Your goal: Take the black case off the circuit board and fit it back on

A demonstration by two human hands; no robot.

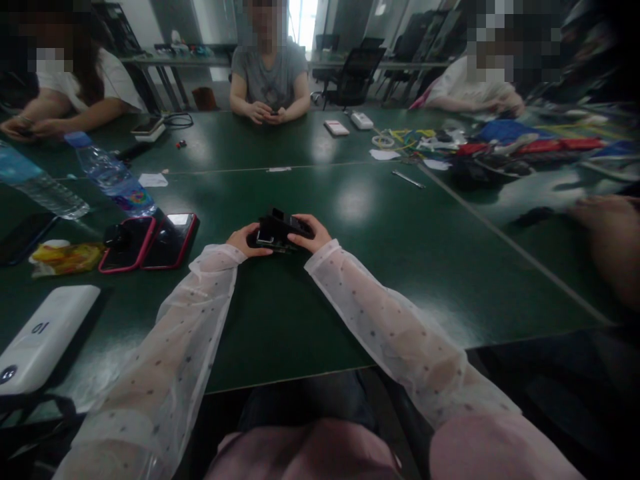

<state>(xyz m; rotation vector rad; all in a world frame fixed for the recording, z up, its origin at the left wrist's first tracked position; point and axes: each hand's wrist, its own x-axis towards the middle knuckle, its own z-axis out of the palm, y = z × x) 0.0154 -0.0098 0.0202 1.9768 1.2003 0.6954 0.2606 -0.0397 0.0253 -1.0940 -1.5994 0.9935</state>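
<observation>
Both hands are closed around a small black boxy device [276,227], just above the green table. My left hand [244,241] grips its left side, thumb toward the top and fingers along the lower edge. On the opposite side, my right hand [315,233] wraps round it with the fingers over the top and the thumb at the front. A lighter, shiny part shows at the device's lower left. Its exact kind is too small and dark to make out. Sheer white dotted sleeves cover both forearms.
Left of my hands lie two red-edged phones [170,241], a yellow packet [67,259], a white power bank [47,340] and water bottles [107,175]. A wrench [409,179] and tangled cables [407,139] lie to the right. Several people sit around the green table [280,320].
</observation>
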